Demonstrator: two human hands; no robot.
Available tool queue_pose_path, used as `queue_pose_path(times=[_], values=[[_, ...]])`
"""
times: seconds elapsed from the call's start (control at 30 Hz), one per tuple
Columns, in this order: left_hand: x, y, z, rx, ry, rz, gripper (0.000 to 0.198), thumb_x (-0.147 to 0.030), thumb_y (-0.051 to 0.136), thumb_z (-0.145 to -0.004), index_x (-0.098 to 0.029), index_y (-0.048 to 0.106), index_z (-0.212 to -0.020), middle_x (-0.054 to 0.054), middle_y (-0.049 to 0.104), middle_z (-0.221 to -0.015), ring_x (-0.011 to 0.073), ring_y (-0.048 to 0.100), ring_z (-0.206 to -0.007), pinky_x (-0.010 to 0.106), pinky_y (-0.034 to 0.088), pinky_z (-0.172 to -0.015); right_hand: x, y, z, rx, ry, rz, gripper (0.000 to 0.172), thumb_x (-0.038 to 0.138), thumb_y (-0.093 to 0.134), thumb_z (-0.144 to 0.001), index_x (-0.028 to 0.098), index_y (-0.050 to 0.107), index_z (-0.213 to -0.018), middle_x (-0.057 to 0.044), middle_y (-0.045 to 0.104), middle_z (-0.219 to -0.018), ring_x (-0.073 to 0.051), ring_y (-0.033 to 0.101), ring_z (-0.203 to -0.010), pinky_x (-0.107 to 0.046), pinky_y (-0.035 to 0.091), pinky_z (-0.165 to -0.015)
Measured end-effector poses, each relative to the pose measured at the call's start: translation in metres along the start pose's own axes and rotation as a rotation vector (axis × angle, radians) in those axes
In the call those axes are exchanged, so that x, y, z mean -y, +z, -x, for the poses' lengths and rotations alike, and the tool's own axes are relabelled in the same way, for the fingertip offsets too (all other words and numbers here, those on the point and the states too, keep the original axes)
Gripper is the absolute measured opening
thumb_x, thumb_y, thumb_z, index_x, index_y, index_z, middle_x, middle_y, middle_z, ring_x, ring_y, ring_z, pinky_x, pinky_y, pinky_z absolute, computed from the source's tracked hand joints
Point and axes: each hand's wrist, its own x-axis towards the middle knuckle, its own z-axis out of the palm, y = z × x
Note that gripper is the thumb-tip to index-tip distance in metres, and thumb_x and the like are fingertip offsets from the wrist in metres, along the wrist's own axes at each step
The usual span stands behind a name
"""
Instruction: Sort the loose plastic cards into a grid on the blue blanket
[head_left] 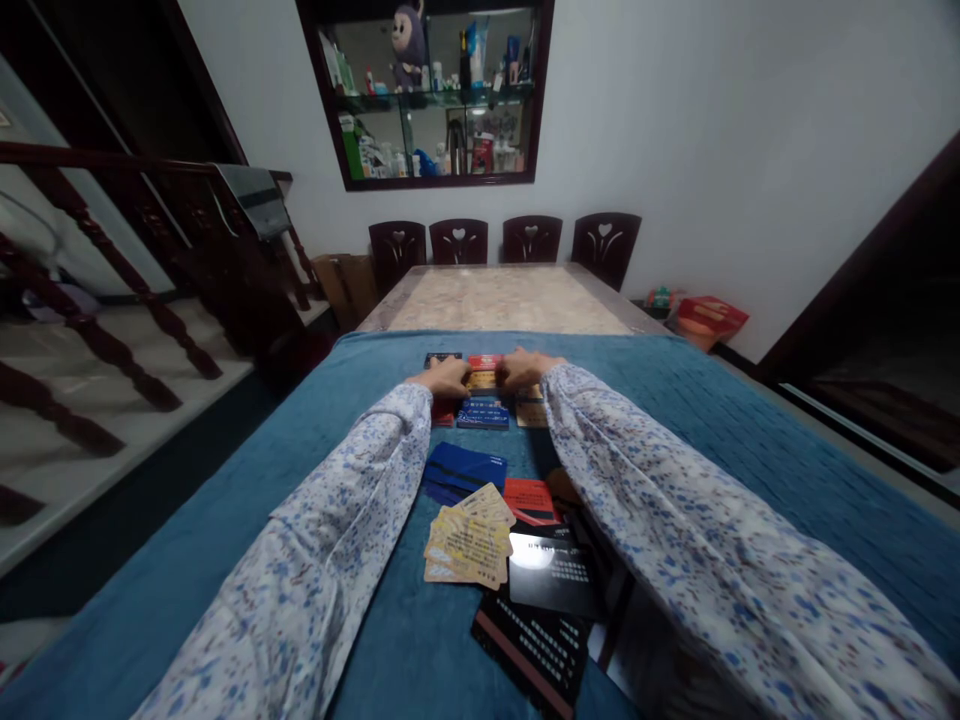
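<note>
Both my hands are at the far group of cards on the blue cloth. My left hand (446, 380) has bent fingers closed at the left end of a gold card (482, 380). At that card's right end is my right hand (523, 369), fingers curled and slightly blurred. Just beyond the gold card lies a red card (485, 361). A black card (442, 357) shows behind my left hand, and a red one (443, 415) partly under it. Nearer me are a blue card stack (482, 414) and, beneath my right wrist, a tan card (531, 414).
Closer in lie loose blue cards (465, 470), fanned yellow cards (469, 545), an orange-red card (529, 500) and several black cards (532, 645), partly hidden by my right sleeve. Beyond the blue cloth (360, 400) the marble-patterned tabletop (517, 298) shows, with chairs (459, 240) at the wall.
</note>
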Motion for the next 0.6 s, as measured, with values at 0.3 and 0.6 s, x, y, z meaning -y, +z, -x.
queue_pose_path(times=[0.3,0.6], values=[[-0.0003,-0.0016,0.0,-0.009,0.008,-0.026,0.026,-0.027,0.07,-0.077,-0.02,0.072,-0.102,0.013,0.071,-0.115,0.0373,0.057,-0.12,0.052,0.042,-0.103,-0.0007,0.0022,0.0019,-0.055,-0.037,0.027,0.031,0.031,0.078,-0.074,0.023,0.082,-0.103,-0.01,0.078,-0.105,-0.036,0.062,-0.116,-0.04,0.051,-0.092],[-0.002,0.0014,-0.0021,-0.028,0.005,-0.033,0.027,-0.023,0.068,-0.076,-0.021,0.072,-0.102,0.012,0.071,-0.109,0.035,0.057,-0.117,0.05,0.043,-0.103,-0.0031,0.0039,-0.0019,-0.04,-0.008,-0.006,0.037,0.033,0.08,-0.072,0.023,0.082,-0.107,-0.009,0.078,-0.105,-0.028,0.07,-0.097,-0.031,0.053,-0.082]])
